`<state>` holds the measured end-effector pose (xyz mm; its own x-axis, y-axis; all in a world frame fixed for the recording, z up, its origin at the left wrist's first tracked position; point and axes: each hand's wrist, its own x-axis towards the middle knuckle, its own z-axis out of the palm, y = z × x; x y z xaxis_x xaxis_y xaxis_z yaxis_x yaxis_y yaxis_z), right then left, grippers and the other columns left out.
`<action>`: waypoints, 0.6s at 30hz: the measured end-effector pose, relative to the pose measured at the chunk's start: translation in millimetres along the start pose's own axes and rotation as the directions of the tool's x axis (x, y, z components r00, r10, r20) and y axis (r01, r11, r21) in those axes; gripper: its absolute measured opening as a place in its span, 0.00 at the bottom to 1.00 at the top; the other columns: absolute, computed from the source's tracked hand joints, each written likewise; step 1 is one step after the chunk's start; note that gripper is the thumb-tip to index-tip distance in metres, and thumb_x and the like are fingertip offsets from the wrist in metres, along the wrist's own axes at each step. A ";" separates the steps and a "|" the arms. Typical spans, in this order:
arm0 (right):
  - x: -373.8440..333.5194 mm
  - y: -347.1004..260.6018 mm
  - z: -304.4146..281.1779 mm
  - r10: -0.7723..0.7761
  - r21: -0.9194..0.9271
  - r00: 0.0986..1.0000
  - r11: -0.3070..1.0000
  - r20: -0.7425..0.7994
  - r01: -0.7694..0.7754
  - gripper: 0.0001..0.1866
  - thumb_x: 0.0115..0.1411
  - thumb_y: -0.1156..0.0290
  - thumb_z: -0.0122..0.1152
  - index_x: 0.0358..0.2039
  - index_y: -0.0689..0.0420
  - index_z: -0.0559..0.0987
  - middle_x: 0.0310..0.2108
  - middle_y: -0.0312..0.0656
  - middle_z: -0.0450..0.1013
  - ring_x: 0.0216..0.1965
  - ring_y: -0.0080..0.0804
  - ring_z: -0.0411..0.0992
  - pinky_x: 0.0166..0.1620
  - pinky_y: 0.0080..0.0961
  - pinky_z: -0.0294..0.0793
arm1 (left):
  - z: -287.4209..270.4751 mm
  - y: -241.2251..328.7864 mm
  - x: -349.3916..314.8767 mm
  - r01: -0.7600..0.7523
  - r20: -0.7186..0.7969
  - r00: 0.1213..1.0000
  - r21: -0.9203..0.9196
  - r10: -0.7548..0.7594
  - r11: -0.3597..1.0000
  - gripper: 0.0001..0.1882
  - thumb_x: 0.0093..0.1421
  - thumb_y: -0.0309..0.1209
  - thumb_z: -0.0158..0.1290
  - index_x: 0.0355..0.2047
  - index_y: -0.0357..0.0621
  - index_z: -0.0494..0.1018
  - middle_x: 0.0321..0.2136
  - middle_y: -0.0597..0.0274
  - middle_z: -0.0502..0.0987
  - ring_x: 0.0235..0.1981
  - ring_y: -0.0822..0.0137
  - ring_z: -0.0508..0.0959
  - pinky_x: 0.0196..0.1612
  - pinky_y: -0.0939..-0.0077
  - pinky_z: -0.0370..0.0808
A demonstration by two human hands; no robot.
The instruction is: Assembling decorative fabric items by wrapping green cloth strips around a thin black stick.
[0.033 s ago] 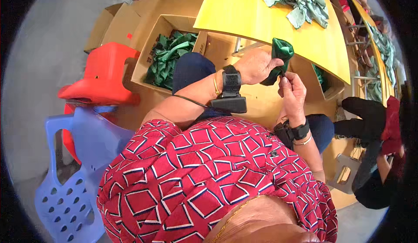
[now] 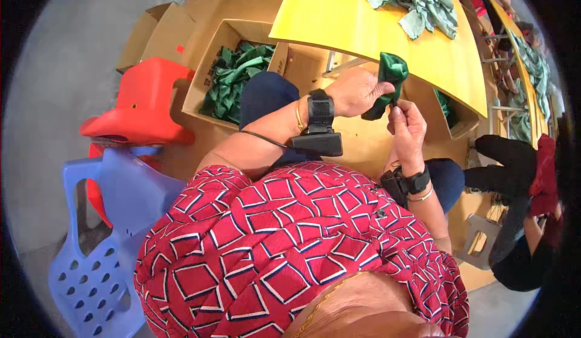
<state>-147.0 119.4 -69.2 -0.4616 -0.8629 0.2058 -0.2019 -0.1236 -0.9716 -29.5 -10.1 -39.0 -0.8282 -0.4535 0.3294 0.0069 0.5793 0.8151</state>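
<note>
Just off the near edge of the yellow table, my left hand [image 2: 356, 93] is closed around a dark green, velvety fabric piece [image 2: 393, 68]. The fabric is bunched and stands up above my thumb, and its lower end hangs below my fingers. My right hand [image 2: 409, 126] is closed in a pinch right by that lower end. A small dark tip shows at its fingertips, too small to name. Pale green cloths [image 2: 417, 5] lie heaped farther back on the yellow table [image 2: 339, 17].
A cardboard box [image 2: 190, 96] of green fabric pieces stands left of my knee; another box [image 2: 465, 123] sits under the table. A red plastic chair [image 2: 148, 99] and a blue one [image 2: 130, 187] are at the left. Another person [image 2: 514, 168] sits at the right.
</note>
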 end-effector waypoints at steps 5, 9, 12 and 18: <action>0.7 -1.4 1.6 0.052 0.165 0.999 0.985 0.017 -0.054 0.05 0.57 0.74 0.46 0.32 0.61 0.70 0.17 0.28 0.61 0.16 0.12 0.55 0.19 0.08 0.53 | 9.2 -0.7 -6.0 0.037 0.175 0.984 -0.062 -0.026 0.997 0.23 0.58 0.46 0.38 0.21 0.39 0.71 0.15 0.46 0.69 0.20 0.48 0.70 0.22 0.63 0.65; 2.6 -18.4 4.7 0.150 0.337 0.985 0.926 0.085 -0.170 0.05 0.58 0.73 0.46 0.32 0.60 0.70 0.17 0.28 0.61 0.15 0.11 0.54 0.19 0.08 0.52 | 12.3 2.8 -10.4 0.006 0.110 0.994 -0.014 -0.004 1.000 0.26 0.57 0.49 0.37 0.20 0.38 0.71 0.14 0.46 0.68 0.20 0.48 0.71 0.22 0.64 0.65; 2.2 -12.4 -1.4 0.099 0.308 0.994 0.945 0.055 -0.111 0.05 0.58 0.73 0.46 0.32 0.60 0.70 0.17 0.28 0.61 0.15 0.12 0.54 0.19 0.08 0.52 | 9.8 -5.3 -9.1 0.043 0.113 0.993 0.029 -0.046 0.999 0.24 0.56 0.49 0.41 0.23 0.38 0.71 0.16 0.47 0.70 0.20 0.51 0.72 0.23 0.66 0.67; 0.0 -9.4 -10.7 0.039 0.184 0.999 0.982 0.033 -0.044 0.04 0.57 0.75 0.46 0.31 0.59 0.70 0.18 0.28 0.61 0.16 0.12 0.55 0.19 0.08 0.54 | -23.0 24.9 -6.3 0.081 0.034 0.997 -0.584 -0.075 0.807 0.12 0.51 0.36 0.53 0.29 0.38 0.70 0.17 0.67 0.68 0.19 0.76 0.68 0.22 0.82 0.66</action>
<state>-154.3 125.8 -58.9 -0.4404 -0.8828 0.1637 -0.0186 -0.1733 -0.9847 -11.2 -8.4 -9.8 -0.8448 -0.4727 0.2507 0.2661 0.0353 0.9633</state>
